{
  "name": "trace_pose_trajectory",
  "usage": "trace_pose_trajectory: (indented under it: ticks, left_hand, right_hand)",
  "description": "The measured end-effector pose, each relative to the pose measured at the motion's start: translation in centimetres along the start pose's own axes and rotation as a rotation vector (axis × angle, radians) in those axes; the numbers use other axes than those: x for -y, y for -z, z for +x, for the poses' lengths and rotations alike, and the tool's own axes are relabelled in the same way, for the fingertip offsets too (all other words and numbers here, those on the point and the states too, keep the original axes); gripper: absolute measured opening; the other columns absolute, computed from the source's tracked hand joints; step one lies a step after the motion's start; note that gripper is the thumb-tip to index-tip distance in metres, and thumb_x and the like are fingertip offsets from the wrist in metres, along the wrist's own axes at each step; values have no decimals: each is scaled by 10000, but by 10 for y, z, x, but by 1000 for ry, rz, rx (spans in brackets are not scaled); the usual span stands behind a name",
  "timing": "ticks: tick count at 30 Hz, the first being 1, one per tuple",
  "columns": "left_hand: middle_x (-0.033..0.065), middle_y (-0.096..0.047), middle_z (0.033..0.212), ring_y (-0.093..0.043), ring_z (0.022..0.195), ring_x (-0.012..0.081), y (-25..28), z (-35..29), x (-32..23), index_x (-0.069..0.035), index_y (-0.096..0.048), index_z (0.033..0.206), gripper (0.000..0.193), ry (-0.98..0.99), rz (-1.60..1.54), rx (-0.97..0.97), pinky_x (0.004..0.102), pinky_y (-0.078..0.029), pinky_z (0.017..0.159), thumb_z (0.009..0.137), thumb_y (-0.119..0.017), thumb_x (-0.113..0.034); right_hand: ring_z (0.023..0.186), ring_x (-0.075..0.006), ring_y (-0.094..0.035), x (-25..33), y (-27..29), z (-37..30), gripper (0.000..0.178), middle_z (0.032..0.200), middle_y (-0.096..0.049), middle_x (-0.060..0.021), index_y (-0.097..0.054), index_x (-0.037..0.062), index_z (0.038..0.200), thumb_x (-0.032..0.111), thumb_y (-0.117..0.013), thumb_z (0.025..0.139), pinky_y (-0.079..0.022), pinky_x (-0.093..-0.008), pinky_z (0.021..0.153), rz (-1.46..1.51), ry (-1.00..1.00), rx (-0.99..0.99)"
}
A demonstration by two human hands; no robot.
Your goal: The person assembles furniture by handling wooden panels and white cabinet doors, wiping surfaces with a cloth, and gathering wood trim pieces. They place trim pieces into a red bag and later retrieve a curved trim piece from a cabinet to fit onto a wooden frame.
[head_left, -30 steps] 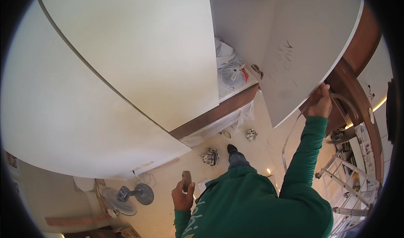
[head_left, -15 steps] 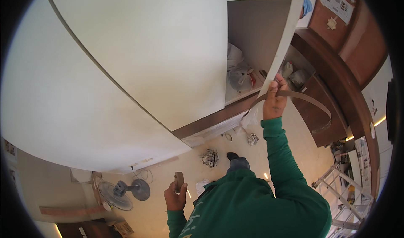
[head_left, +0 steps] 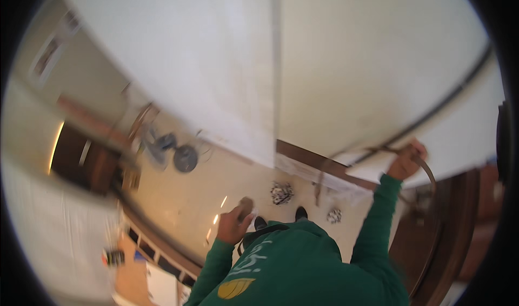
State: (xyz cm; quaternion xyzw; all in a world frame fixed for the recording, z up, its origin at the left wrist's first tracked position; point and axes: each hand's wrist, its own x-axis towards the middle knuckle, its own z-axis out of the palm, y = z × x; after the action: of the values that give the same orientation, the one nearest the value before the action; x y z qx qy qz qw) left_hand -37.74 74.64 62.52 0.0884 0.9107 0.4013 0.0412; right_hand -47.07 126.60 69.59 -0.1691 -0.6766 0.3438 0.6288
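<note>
My right hand (head_left: pixel 408 160), raised at the right, is closed around a thin brown strip (head_left: pixel 428 172) that looks like edge banding. The strip curves away on both sides of the hand, and its loose left length hangs blurred before the white cabinet doors (head_left: pixel 367 73). Low in the middle, my left hand (head_left: pixel 232 227) grips a small brown rounded piece (head_left: pixel 246 204), possibly a roll; motion blurs it. Both hands are apart from the doors.
A standing fan (head_left: pixel 185 158) is on the floor at the left. Crumpled paper heaps (head_left: pixel 281 193) lie by the cabinet's brown plinth (head_left: pixel 308 157). Behind me at the lower left is a wooden worktop (head_left: pixel 132 276) with a white sheet. Dark brown furniture (head_left: pixel 454 230) stands at the right.
My view has turned right. The open compartment is out of sight, with white door panels ahead. My right hand is off the panel edge, still holding the strip; my left keeps its brown piece.
</note>
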Motion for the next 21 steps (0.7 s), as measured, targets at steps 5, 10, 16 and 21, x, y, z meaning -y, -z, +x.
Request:
trace_pose_trajectory:
  ticks: [5,10,16,21]
  left_hand:
    - [190,-710,867,-679,787,400,-24,-14,-19,-11,-667,1219,474,78,9,-25,480,-484,775,939,-718,-390]
    - [164,-711,954,-677,860,371,-50,-33,-25,-26,-661,1205,435,179,5,-91,460,-445,867,948,-708,-374]
    - [136,-694,1091,-658,1024,342,-62,-68,-11,-42,-660,1220,437,312,39,-176,478,-444,923,936,-710,-369]
    - [131,-638,1202,-579,1156,362,-33,-96,12,-50,-674,1198,405,397,-16,-230,489,-447,998,887,-770,-291]
  right_hand:
    - [1006,-268,-680,-25,-7,18,228,1074,-718,-166,-674,-30,1064,179,-582,1056,-541,-398,944,-93,52,-6]
    - [991,-267,-712,-63,-18,23,197,1076,-745,-174,-615,-36,1011,143,-696,1013,-567,-383,941,-5,14,24]
    - [1590,-345,-187,-40,-1,21,625,1708,-279,-115,-328,65,1628,319,-384,1060,-56,-541,1316,-283,190,453]
    - [829,-201,-587,124,-50,-39,439,975,-604,-85,-508,17,1263,393,-586,1050,-540,-339,672,513,7,380]
